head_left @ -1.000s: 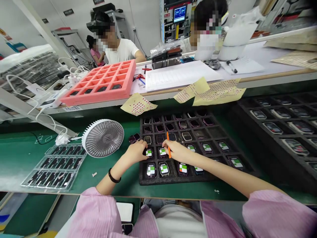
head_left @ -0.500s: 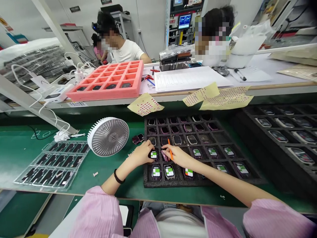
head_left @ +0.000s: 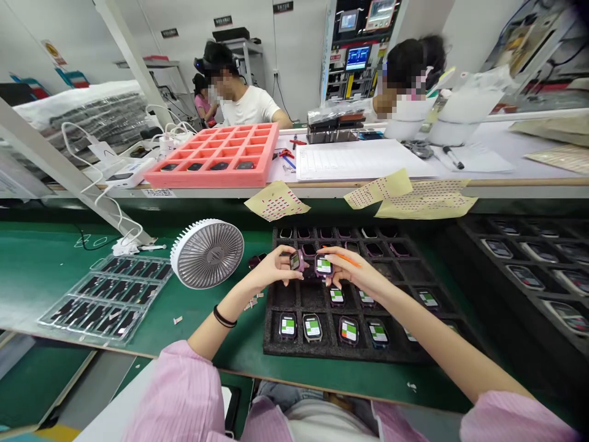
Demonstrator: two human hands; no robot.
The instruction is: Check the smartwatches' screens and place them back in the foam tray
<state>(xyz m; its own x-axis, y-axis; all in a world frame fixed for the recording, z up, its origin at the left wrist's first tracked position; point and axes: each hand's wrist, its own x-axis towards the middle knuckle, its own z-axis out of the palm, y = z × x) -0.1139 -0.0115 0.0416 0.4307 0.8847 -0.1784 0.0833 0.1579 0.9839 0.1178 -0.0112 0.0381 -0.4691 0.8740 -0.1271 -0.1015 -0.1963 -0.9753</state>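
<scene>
A purple-edged smartwatch (head_left: 296,261), turned on its side, is pinched between the thumb and fingers of my left hand (head_left: 270,269). Close beside it, my right hand (head_left: 354,270) grips a second smartwatch (head_left: 324,264) whose lit screen shows green and white blocks. An orange stick-like tool (head_left: 346,258) is tucked in the same right hand; its tip is hard to make out. Both hands are raised over a black foam tray (head_left: 294,350). Several watches lie in its compartments, and a lit watch (head_left: 288,325) sits in the front left one.
A round white fan (head_left: 207,253) stands left of the tray. Farther left lies a clear plastic tray (head_left: 99,301) of black parts. A second foam tray (head_left: 497,279) of watches is at right. Above, a shelf carries a pink foam tray (head_left: 216,178) and paper sheets (head_left: 350,159); co-workers sit behind.
My left hand has lifted a watch out of its compartment. My right hand has come up with its watch and the orange tool, bringing both watches side by side. The camera view has shifted slightly.
</scene>
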